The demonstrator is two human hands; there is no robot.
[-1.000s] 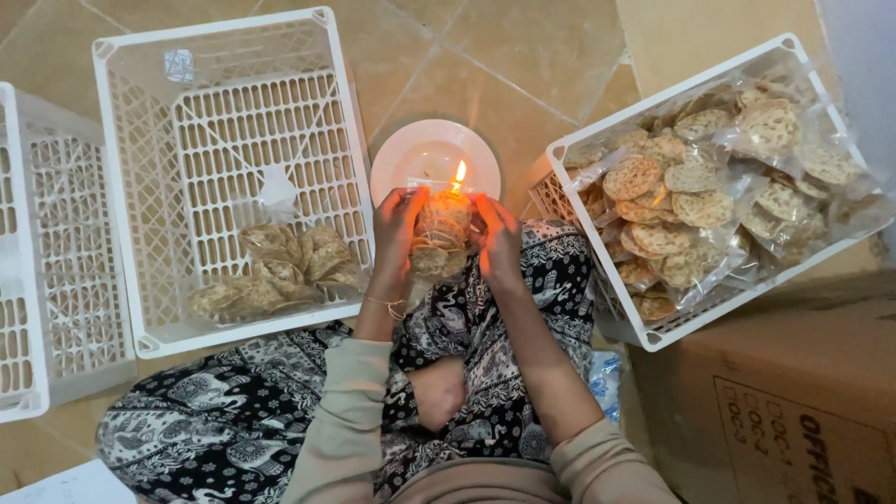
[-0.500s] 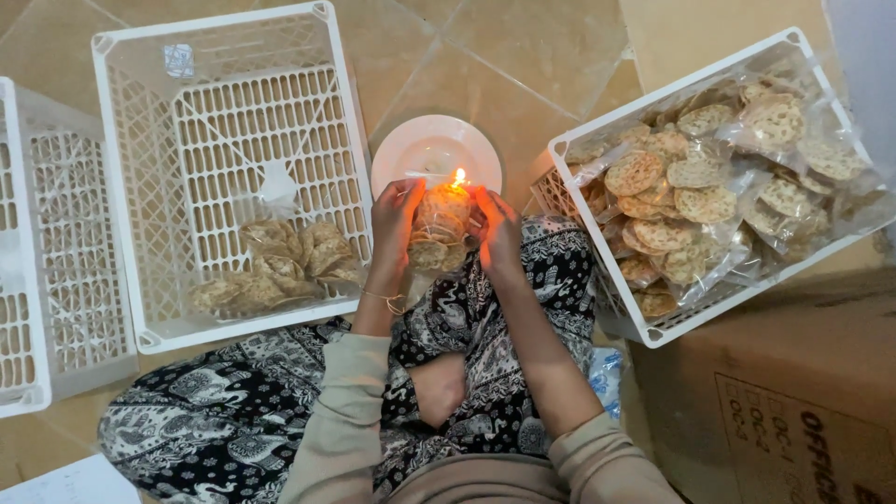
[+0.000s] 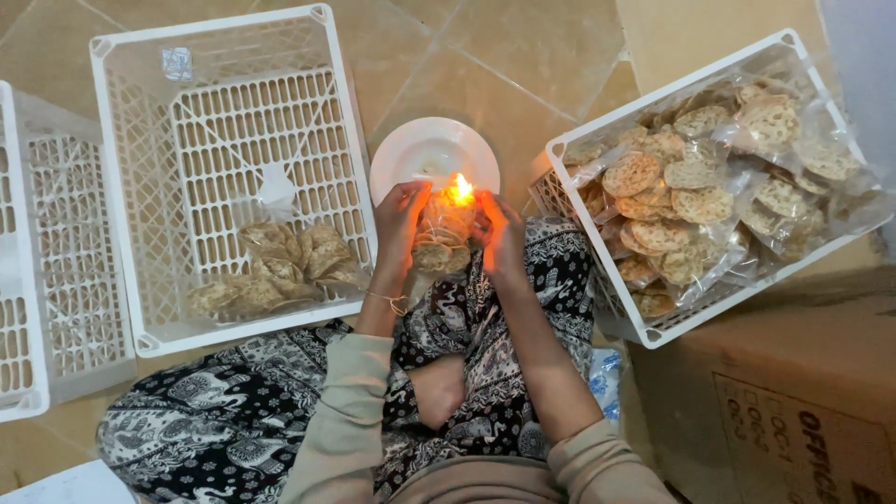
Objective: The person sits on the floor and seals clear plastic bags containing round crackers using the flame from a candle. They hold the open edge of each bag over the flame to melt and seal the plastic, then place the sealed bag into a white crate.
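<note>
While the candle flame (image 3: 460, 189) burns on the white plate (image 3: 411, 154), a clear bag of round crackers (image 3: 443, 238) is held between both hands just above the lap and right beside the flame. The left hand (image 3: 399, 224) is closed on the bag's left edge with curled fingers, and the right hand (image 3: 499, 235) is pinched shut on its right edge; the bag's top is kept at the flame. Compared with the earlier frames, almost nothing is changed: the hands and bag are found in the same spot, with the flame seen slightly lower and nearer the right thumb. To the left, a white crate (image 3: 224, 177) is stood on the tiled floor with a few packed cracker bags (image 3: 275, 275) lying at its near end. To the right, a second white crate (image 3: 709, 177) is filled with many cracker packs, and a cardboard box (image 3: 793, 411) is set just beside it.
</note>
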